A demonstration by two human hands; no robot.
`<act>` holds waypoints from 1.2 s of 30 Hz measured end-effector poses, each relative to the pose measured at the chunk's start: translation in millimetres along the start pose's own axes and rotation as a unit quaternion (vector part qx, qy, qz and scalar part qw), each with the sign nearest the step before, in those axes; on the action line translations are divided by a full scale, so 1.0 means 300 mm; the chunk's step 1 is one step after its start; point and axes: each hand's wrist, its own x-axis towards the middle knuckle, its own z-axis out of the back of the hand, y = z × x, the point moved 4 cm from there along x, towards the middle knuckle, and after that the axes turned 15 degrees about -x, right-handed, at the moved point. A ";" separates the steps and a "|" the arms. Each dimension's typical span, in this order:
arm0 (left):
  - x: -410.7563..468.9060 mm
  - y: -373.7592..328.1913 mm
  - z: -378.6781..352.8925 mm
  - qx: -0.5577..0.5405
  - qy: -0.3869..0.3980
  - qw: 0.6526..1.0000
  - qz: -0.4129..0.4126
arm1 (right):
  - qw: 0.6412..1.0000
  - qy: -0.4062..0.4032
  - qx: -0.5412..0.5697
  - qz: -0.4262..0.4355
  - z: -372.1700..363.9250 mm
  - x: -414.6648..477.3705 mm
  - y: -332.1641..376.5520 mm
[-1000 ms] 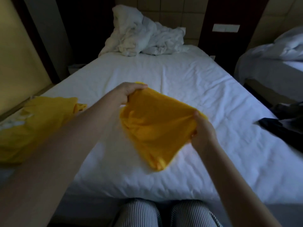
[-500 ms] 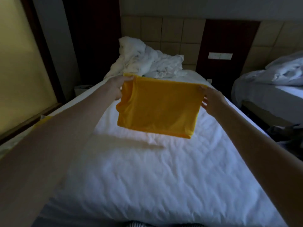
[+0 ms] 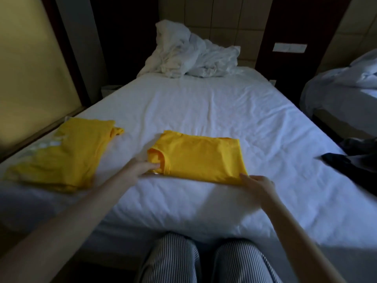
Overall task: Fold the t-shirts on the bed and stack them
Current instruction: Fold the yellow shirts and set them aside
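1. Dim bedroom: padded panel headboard at 12 o'clock, yellow wall panel [image 3: 30,58] at 10 o'clock, pale switch plate [image 3: 289,47] at 1 o'clock.
2. Bed [image 3: 204,111]: white fitted sheet, lightly creased, filling the middle of the view.
3. Crumpled white duvet [image 3: 189,56]: heaped at the head of the bed, 12 o'clock.
4. Second bed [image 3: 336,94]: at 2 o'clock, with rumpled pale bedding.
5. Dark garment [image 3: 350,160]: on the bed's edge at 3 o'clock, well apart from the yellow items.
6. Folded yellow t-shirt [image 3: 200,158]: flat on the sheet at centre, a neat rectangle, collar towards 9 o'clock.
7. Other yellow t-shirts [image 3: 65,154]: loose, blurred pile at 9 o'clock, apart from item 6.
8. Left hand [image 3: 142,166]: at the folded shirt's collar edge, fingertips against the fabric. Whether it pinches or merely touches cannot be told.
9. Right hand [image 3: 257,183]: released, fingers fairly straight, tips touching the shirt's near corner at 5 o'clock.
10. Striped trousers [image 3: 173,260]: the person's legs at 6 o'clock, against the foot of the bed.
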 end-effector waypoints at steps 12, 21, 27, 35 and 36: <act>-0.053 0.074 0.042 0.365 -0.083 0.927 -0.014 | 0.990 -0.038 -0.128 0.035 -0.002 -0.049 -0.026; -0.069 -0.125 -0.194 0.328 -0.032 0.870 -0.367 | 0.910 -0.145 -0.220 0.319 -0.065 -0.003 0.223; 0.116 -0.067 -0.403 0.596 0.191 0.725 -0.288 | 0.852 0.020 -0.406 0.330 -0.217 0.177 0.295; 0.258 0.021 -0.314 0.545 0.109 0.806 -0.204 | 0.887 0.002 -0.378 0.266 -0.237 0.298 0.202; 0.256 0.020 -0.310 0.545 0.106 0.806 -0.205 | 0.887 0.011 -0.380 0.261 -0.237 0.299 0.203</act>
